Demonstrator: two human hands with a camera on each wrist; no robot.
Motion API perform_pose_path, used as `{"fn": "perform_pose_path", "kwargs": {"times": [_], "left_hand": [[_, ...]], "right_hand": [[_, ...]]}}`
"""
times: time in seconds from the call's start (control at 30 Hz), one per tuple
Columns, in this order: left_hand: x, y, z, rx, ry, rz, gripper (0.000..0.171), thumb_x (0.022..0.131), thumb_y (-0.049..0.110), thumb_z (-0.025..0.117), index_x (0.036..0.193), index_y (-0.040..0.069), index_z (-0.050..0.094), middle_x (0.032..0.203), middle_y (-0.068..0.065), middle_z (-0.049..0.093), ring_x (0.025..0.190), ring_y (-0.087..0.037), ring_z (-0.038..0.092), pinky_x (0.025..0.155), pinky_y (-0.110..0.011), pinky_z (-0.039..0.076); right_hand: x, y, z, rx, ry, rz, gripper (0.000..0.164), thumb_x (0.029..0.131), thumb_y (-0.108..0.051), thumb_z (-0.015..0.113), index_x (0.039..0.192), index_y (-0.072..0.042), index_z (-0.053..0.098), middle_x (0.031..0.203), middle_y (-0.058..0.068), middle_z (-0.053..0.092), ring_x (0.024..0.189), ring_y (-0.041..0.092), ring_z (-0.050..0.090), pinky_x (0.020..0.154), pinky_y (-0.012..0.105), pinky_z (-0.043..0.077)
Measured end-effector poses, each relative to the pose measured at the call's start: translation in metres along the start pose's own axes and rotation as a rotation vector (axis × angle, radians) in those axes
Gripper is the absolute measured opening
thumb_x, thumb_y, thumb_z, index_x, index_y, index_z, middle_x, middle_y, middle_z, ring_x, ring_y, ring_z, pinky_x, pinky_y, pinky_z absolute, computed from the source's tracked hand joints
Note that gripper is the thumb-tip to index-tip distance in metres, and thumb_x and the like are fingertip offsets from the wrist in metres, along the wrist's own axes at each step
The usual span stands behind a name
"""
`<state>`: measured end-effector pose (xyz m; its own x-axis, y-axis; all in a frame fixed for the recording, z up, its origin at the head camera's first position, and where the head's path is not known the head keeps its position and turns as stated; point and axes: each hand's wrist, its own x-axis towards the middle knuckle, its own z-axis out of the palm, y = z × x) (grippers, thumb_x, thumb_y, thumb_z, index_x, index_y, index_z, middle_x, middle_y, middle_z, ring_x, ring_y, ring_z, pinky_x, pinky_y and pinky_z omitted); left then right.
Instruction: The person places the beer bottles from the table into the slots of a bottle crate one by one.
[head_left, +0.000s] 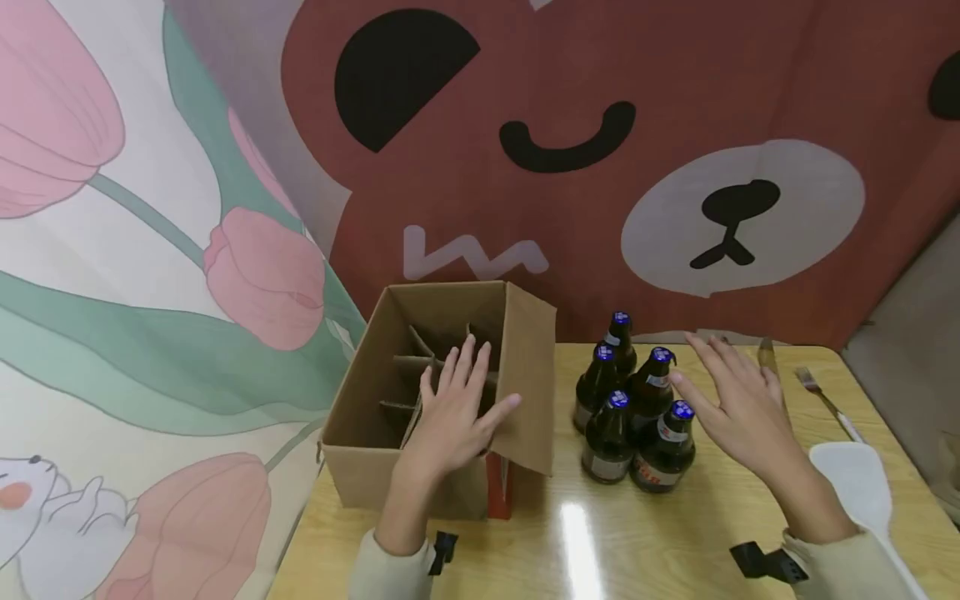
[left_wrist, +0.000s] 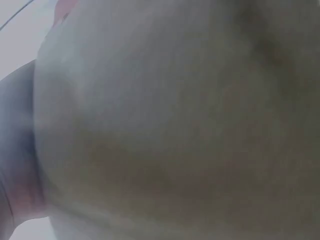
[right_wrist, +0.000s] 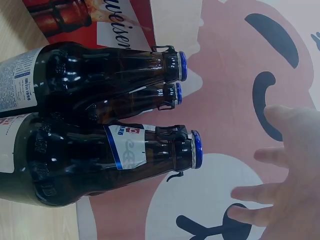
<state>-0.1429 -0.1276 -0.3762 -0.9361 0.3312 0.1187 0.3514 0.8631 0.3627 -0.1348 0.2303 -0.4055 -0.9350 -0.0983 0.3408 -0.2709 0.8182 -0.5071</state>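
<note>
left hand (head_left: pixel 450 421), centre: grip wide, at brown cardboard box (head_left: pixel 367 477) | right hand (head_left: pixel 742 408), mid-right: grip wide, near dark-glass blue-capped bottles (head_left: pixel 649 396)

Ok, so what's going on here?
A person's left hand is spread over an open brown cardboard box with cardboard dividers inside. Their right hand hovers beside five dark glass bottles with blue caps, which stand upright on a light wooden table. Neither hand appears to grip anything.
</note>
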Motion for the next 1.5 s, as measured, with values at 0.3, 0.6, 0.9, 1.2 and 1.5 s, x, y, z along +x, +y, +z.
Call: {"fn": "perform_pose_path", "kwargs": {"times": [0.3, 0.6, 0.9, 1.2, 1.5], "left_hand": [[-0.031, -0.037, -0.033, 0.073, 0.264, -0.058, 0.077, 0.096, 0.050, 0.057, 0.154, 0.005, 0.034, 0.157, -0.022, 0.029, 0.141, -0.042, 0.030, 0.106, -0.068, 0.017], [-0.084, -0.116, -0.049, -0.244, 0.417, -0.241, 0.066, 0.098, 0.024, 0.061, 0.151, -0.003, 0.032, 0.151, -0.030, 0.033, 0.139, -0.048, 0.030, 0.106, -0.066, 0.027], [-0.093, -0.132, -0.010, -0.468, 0.514, -0.445, 0.054, 0.101, 0.022, 0.051, 0.152, 0.013, 0.040, 0.142, -0.019, 0.051, 0.106, -0.030, 0.060, 0.091, -0.043, 0.047], [-0.082, -0.129, 0.017, -0.653, 0.864, -0.422, 0.048, 0.091, 0.001, 0.043, 0.134, 0.014, 0.062, 0.111, -0.014, 0.067, 0.047, -0.004, 0.040, 0.048, -0.022, 0.037], [-0.072, -0.124, 0.030, -0.819, 1.026, -0.349, 0.048, 0.090, -0.002, 0.037, 0.131, 0.002, 0.061, 0.120, -0.018, 0.064, 0.098, -0.026, 0.060, 0.080, -0.029, 0.048]], "right_hand": [[-0.004, 0.000, 0.001, 0.006, -0.083, -0.025, 0.056, 0.100, -0.037, 0.055, 0.140, 0.002, 0.052, 0.135, 0.034, 0.051, 0.120, 0.058, 0.043, 0.091, 0.076, 0.027], [-0.008, 0.001, 0.007, 0.002, -0.228, 0.041, 0.069, 0.098, -0.046, 0.058, 0.147, 0.000, 0.043, 0.133, 0.027, 0.052, 0.096, 0.037, 0.061, 0.062, 0.053, 0.049], [-0.004, 0.004, 0.014, -0.022, -0.272, -0.025, 0.053, 0.090, -0.034, 0.072, 0.130, 0.000, 0.062, 0.100, 0.014, 0.068, 0.064, 0.009, 0.055, 0.049, 0.031, 0.041], [-0.002, 0.010, 0.020, -0.109, -0.265, -0.027, 0.044, 0.084, -0.031, 0.078, 0.111, 0.002, 0.067, 0.094, 0.016, 0.067, 0.072, 0.028, 0.062, 0.054, 0.044, 0.047], [-0.006, 0.013, 0.023, -0.139, -0.223, -0.031, 0.023, 0.087, -0.029, 0.075, 0.085, -0.013, 0.058, 0.055, -0.005, 0.037, 0.046, 0.012, 0.033, 0.045, 0.029, 0.025]]}}
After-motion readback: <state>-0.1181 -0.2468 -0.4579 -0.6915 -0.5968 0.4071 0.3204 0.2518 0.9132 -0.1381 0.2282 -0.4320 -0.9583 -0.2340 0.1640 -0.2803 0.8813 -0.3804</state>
